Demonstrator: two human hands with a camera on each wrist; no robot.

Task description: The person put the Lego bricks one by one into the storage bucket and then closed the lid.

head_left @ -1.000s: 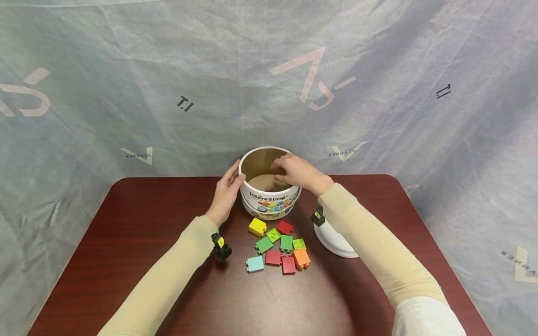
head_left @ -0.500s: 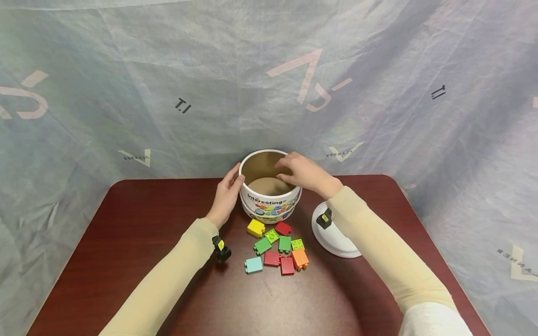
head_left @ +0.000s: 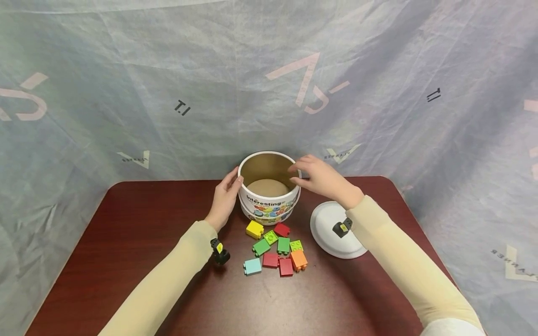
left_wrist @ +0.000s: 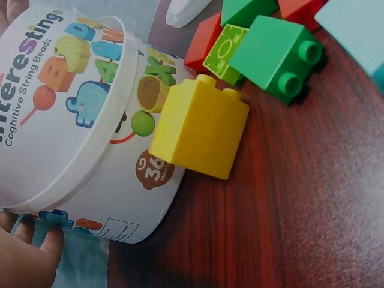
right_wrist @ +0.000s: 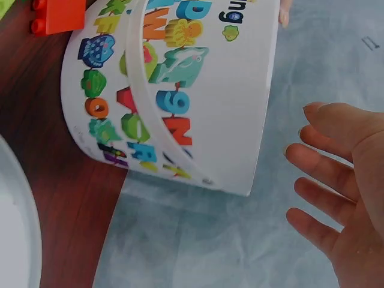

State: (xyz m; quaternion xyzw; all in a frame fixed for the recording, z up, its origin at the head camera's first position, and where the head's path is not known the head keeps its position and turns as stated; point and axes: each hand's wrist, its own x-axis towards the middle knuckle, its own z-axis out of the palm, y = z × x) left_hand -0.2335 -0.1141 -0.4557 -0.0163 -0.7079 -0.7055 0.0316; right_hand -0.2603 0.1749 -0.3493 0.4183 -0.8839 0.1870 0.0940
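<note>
A white bucket (head_left: pixel 271 212) with colourful printed letters and animals stands upright at the table's back edge, its inside bare in the head view. My left hand (head_left: pixel 224 199) holds its left side, thumb at the rim and fingers along the wall. Over the right rim, my right hand (head_left: pixel 325 179) hovers with fingers spread and nothing in them; the right wrist view shows it apart from the bucket. In front lie several toy building blocks, among them a yellow block (left_wrist: pixel 201 129), a light-blue block (head_left: pixel 252 266) and an orange block (head_left: pixel 299 260).
A white round lid (head_left: pixel 332 224) lies right of the bucket, partly under the right forearm. A grey fabric backdrop (head_left: pixel 201 135) hangs close behind the bucket. The dark red wooden table (head_left: pixel 138 233) extends left and toward me.
My right hand has drawn up and rightward out of the bucket, from inside it to above its right rim. A small red thing seen in the bucket earlier no longer shows. The left hand stays put.
</note>
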